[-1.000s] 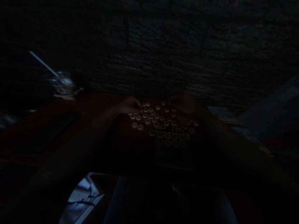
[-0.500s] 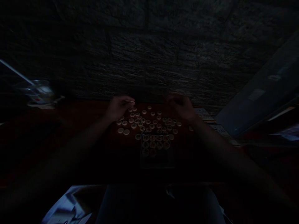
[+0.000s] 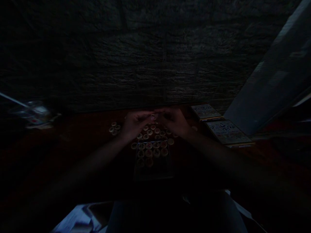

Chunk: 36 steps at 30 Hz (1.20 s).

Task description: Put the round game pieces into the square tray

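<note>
The scene is very dark. Several round pale game discs (image 3: 155, 132) with dark and red marks lie scattered on a reddish-brown table (image 3: 80, 142). More discs sit in rows in a shallow dark tray (image 3: 152, 168) nearer to me. My left hand (image 3: 133, 124) and my right hand (image 3: 173, 122) meet above the scattered discs, fingertips together. A pale disc (image 3: 152, 116) shows between the fingertips, pinched by my left hand. My right hand's fingers are curled and touch the same spot. A few discs (image 3: 114, 128) lie apart to the left.
A clear cup with a straw (image 3: 34, 111) stands at the far left. Two flat printed boards (image 3: 227, 131) lie at the right by a slanted grey panel (image 3: 272, 84). A rough stone wall (image 3: 145, 58) rises behind the table. Pale cloth (image 3: 77, 220) lies below the table edge.
My left hand picked up a disc from the left side of the pile. Both hands then came together over the middle. The camera view swung to the right and down.
</note>
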Each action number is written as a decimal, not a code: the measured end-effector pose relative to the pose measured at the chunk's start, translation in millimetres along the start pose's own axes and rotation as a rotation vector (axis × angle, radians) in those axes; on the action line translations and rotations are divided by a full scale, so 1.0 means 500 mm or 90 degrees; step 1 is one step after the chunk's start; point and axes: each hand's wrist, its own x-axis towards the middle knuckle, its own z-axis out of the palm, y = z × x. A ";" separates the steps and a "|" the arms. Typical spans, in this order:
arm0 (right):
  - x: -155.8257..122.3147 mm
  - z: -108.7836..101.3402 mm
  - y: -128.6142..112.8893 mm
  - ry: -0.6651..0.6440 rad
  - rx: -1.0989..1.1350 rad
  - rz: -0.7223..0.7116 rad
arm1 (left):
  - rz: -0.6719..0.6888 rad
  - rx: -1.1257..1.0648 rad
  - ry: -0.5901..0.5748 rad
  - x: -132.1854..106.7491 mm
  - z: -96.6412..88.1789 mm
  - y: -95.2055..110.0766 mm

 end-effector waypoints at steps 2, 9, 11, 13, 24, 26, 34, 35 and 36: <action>-0.006 0.007 0.002 -0.011 0.038 0.045 | -0.003 0.018 0.003 -0.014 -0.004 -0.003; -0.021 0.020 -0.020 -0.028 0.135 0.171 | 0.007 -0.010 0.021 -0.053 -0.020 -0.007; -0.026 0.021 -0.027 -0.044 0.137 0.169 | 0.021 0.003 0.026 -0.060 -0.021 -0.004; -0.030 0.023 -0.033 -0.043 0.135 0.161 | 0.037 0.017 0.029 -0.066 -0.022 0.000; -0.033 0.045 -0.064 0.010 0.052 0.171 | 0.104 0.042 -0.020 -0.080 -0.020 0.000; -0.033 0.046 -0.067 0.006 0.089 0.181 | 0.097 0.019 -0.013 -0.081 -0.018 -0.001; -0.038 0.037 -0.057 -0.016 0.071 0.133 | 0.022 -0.070 0.035 -0.079 -0.015 0.003; -0.039 0.037 -0.055 -0.022 0.067 0.116 | 0.013 -0.065 0.042 -0.079 -0.015 0.004; -0.040 0.038 -0.054 -0.028 0.069 0.103 | 0.007 -0.061 0.048 -0.080 -0.014 0.005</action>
